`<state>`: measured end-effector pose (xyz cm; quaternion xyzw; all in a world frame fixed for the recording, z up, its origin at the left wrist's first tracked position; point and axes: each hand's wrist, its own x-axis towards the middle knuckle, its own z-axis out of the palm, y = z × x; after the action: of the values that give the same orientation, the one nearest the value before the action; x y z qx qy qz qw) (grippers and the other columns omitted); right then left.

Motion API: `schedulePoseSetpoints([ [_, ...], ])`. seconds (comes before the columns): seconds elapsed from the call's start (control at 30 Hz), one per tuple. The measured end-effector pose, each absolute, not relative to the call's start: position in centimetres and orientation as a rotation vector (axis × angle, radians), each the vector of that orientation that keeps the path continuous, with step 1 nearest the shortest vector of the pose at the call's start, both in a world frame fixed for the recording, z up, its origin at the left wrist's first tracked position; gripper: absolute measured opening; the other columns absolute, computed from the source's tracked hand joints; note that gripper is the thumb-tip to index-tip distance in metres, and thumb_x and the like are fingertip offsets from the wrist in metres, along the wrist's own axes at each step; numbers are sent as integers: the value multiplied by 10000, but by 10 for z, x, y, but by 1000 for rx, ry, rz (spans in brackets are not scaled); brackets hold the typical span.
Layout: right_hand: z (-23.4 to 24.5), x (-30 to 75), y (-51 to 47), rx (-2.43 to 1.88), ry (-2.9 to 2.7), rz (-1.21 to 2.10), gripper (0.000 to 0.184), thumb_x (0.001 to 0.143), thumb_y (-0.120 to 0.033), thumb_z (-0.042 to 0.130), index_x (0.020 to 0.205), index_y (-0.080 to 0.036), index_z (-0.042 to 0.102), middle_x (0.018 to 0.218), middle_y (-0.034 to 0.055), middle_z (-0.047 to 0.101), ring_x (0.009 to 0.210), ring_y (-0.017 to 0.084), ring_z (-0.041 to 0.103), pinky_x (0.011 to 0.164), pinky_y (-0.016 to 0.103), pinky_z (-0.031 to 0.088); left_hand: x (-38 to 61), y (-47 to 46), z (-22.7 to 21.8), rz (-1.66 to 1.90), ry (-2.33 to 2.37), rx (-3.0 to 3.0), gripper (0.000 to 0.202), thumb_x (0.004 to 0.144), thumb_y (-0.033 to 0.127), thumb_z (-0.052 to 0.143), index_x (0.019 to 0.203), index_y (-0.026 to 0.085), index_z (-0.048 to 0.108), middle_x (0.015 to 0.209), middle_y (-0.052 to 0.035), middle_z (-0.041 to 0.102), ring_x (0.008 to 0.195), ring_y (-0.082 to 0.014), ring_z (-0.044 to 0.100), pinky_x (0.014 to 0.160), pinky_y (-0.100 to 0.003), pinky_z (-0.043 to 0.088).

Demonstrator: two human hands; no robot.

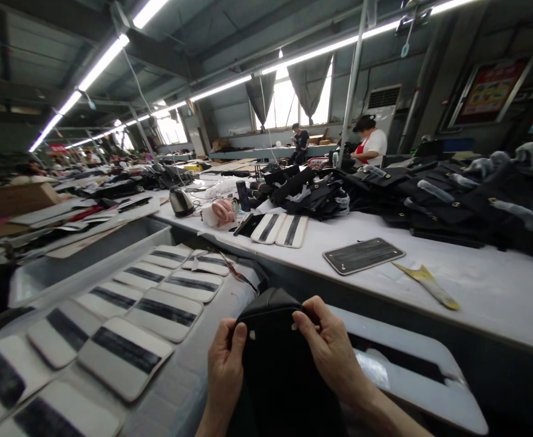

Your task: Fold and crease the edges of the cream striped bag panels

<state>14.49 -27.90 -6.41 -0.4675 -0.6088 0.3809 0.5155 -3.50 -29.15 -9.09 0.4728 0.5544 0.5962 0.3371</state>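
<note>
A black leather-like piece point(280, 370), perhaps part of a bag, hangs between my hands with its rounded top edge up. Two small pale marks show near its upper corners. My left hand point(227, 358) pinches the left corner between thumb and fingers. At the right corner, my right hand point(325, 340) grips the edge the same way, thumb towards me. The lower end of the piece drops out of view. To the left of my hands lie several pale panels point(125, 352), each with a dark stripe, spread in rows on a covered surface.
A white table point(485, 291) runs ahead, bearing a dark rectangular panel point(364, 255), a yellow strip point(425, 285), a pink fan point(224, 211), a kettle point(181, 201) and heaped black bags point(430, 194). A white board point(412, 340) sits below its edge. Two people work farther back.
</note>
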Motion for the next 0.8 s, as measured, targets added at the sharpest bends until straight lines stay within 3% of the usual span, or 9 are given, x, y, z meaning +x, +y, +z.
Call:
schedulePoseSetpoints([
  [0.33, -57, 165, -268, -1077, -1345, 1180, 314, 920, -502, 536, 838, -199, 525, 712, -34, 491, 654, 114, 462, 555, 215, 366, -40, -280, -105, 1486, 1430, 1251, 355, 876, 533, 573, 768, 196, 538, 658, 23, 475, 603, -119, 425, 542, -199, 371],
  [0.6, -36, 190, -251, -1097, -1304, 1561, 295, 755, -417, 729, 817, -151, 616, 731, -7, 594, 670, 123, 563, 570, 223, 478, -36, -282, -98, 1459, 1466, 1254, 380, 858, 560, 579, 754, 196, 543, 625, 26, 458, 580, -121, 411, 509, -198, 339],
  [0.8, -26, 198, -245, -1130, -1300, 1660, 294, 716, -408, 751, 803, -143, 659, 736, 16, 654, 670, 136, 611, 571, 230, 504, -43, -279, -108, 1394, 1423, 1290, 365, 859, 553, 585, 777, 200, 544, 636, 26, 462, 577, -120, 420, 507, -197, 348],
])
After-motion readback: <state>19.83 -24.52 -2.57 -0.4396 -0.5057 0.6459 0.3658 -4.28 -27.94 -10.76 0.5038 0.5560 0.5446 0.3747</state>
